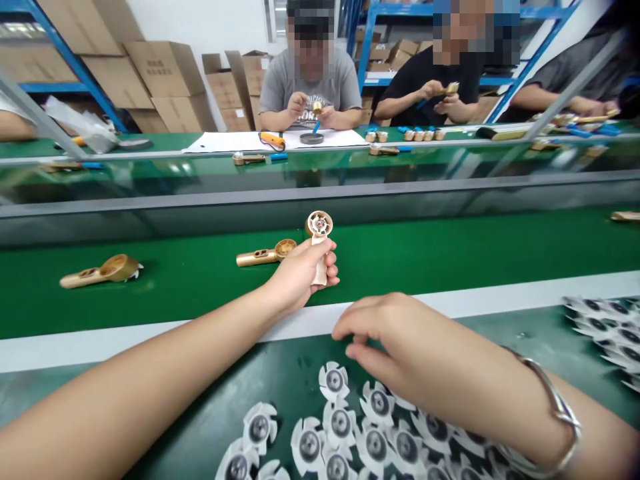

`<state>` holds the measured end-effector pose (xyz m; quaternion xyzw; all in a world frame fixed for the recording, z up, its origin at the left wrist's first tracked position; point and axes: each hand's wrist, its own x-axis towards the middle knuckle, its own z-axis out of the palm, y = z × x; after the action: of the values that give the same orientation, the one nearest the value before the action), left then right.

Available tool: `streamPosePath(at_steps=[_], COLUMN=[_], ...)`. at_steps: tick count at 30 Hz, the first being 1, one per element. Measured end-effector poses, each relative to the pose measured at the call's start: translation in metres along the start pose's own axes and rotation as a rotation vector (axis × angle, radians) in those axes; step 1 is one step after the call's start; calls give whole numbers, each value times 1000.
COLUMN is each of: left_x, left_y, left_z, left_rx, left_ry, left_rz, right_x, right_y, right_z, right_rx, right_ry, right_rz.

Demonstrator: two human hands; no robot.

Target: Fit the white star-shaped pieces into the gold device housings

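Grey-white bladed fan rotors point(341, 423) on dk-green flat worktop point(210, 417), front ctr & R; behind, white flat strip point(465, 303), then bright-green flat belt point(450, 253) w/ gold round-headed housing point(115, 269) L, 2nd gold housing point(260, 257) ctr, 3rd gold housing point(320, 224) in L hand point(300, 273); brown cardboard boxes point(170, 73) rear L.

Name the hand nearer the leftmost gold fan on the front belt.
Left. The left hand, gripping another gold fan, is right of the leftmost fan; the right hand is farther right, near white blades.

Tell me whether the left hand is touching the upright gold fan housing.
Touching. The head view shows the left hand gripping the gold fan housing by its handle, thumb and fingers around it.
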<state>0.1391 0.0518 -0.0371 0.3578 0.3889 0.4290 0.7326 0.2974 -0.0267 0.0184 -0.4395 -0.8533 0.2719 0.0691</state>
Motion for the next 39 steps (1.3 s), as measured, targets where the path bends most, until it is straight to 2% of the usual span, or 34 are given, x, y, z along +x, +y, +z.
streamPosePath(at_steps=[4,8,12,16,20,24,27,32,39], left_x=[-1,-3,-3,-2,-1,-3,-6,-11,-11], left_y=[1,1,0,-4,-10,-14,-14,-8,-7], left_z=[1,4,4,4,4,-1,-3,0,0], left_rx=[59,106,155,229,371,533,695,1009,1120], left_ry=[10,-8,-18,-57,-140,-232,-258,-214,-185], left_rz=[-1,2,13,67,136,204,273,457,562], right_x=[1,6,9,4,-2,-2,0,1,-1], right_y=[-2,0,0,6,22,32,31,29,28], right_z=[12,20,16,-3,-23,-32,-31,-28,-27], right_rx=[25,50,7,-50,109,162,148,72,55], right_ry=[-175,-205,-200,-51,203,406,449,470,532], right_rz=[59,60,40,165,277,318,276,221,208])
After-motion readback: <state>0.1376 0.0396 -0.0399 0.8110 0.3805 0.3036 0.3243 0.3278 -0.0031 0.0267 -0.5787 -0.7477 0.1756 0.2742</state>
